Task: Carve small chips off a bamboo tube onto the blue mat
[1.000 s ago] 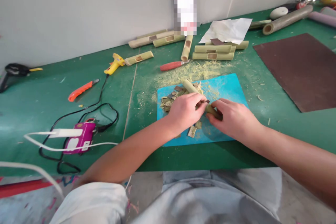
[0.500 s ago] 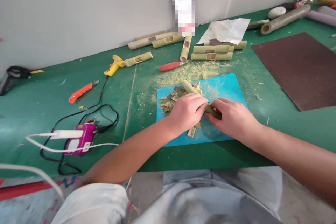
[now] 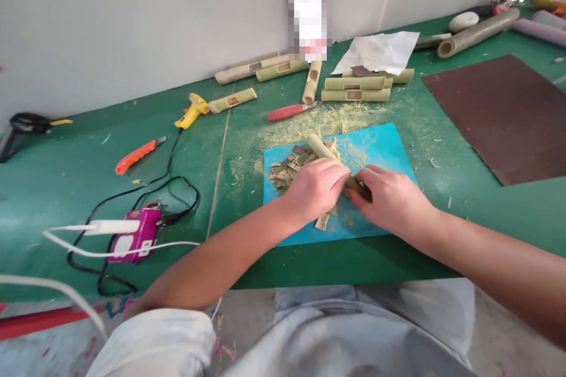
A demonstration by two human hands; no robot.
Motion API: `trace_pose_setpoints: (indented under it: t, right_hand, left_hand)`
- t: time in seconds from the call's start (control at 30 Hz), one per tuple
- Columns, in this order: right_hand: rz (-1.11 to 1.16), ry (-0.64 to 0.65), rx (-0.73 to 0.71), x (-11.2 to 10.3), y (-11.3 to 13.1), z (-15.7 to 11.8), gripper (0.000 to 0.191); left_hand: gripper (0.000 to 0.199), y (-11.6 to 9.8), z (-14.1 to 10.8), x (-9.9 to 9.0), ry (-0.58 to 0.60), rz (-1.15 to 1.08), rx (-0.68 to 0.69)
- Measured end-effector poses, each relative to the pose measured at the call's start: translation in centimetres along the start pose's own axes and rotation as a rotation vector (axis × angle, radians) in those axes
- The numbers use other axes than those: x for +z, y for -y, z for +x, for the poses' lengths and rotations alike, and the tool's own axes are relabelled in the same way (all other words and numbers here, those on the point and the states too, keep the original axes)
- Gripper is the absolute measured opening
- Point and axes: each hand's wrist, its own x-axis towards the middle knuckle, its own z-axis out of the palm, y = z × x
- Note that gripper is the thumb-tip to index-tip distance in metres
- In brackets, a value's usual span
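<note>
A slim green bamboo tube [image 3: 319, 146] slants across the blue sheet [image 3: 389, 150]. My left hand [image 3: 316, 188] is closed around its middle. On the tube's near end is my right hand [image 3: 389, 197], its fingers and thumb wrapped round it. The two hands are close together, and whatever lies between the fingertips is too hidden to make out. Beside my left hand is a heap of bamboo chips and scraps [image 3: 285, 169] on the sheet. One loose bamboo strip [image 3: 322, 222] lies below that hand.
Behind the sheet lie a red-handled knife [image 3: 286, 112] and notched bamboo tubes [image 3: 356, 95]. Leftward are a yellow glue gun [image 3: 191, 112], an orange utility knife [image 3: 138, 156] and a purple power strip [image 3: 144, 227] with cords. A brown sheet [image 3: 508, 118] covers the right side.
Almost nothing differs. Both hands keep their hold on the bamboo tube, and the view has shifted very slightly.
</note>
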Motion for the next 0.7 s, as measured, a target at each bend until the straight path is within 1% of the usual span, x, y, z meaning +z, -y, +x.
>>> trace_pose_setpoints:
  t: [0.23, 0.37, 0.57, 0.7]
  right_hand:
    - [-0.016, 0.012, 0.020, -0.24, 0.08, -0.07, 0.025]
    - [0.018, 0.032, 0.029, -0.39, 0.07, -0.01, 0.025]
    - [-0.018, 0.030, 0.025, -0.44, 0.23, -0.03, 0.024]
    - [0.034, 0.042, 0.042, -0.41, -0.05, 0.08, 0.023]
  left_hand:
    - [0.024, -0.07, 0.28, 0.03, 0.022, 0.021, -0.033]
    - [0.025, -0.08, 0.34, -0.16, 0.050, 0.013, -0.016]
    - [0.026, -0.20, 0.41, -0.16, 0.048, 0.009, -0.053]
    - [0.026, -0.14, 0.61, -0.18, 0.074, -0.017, -0.042]
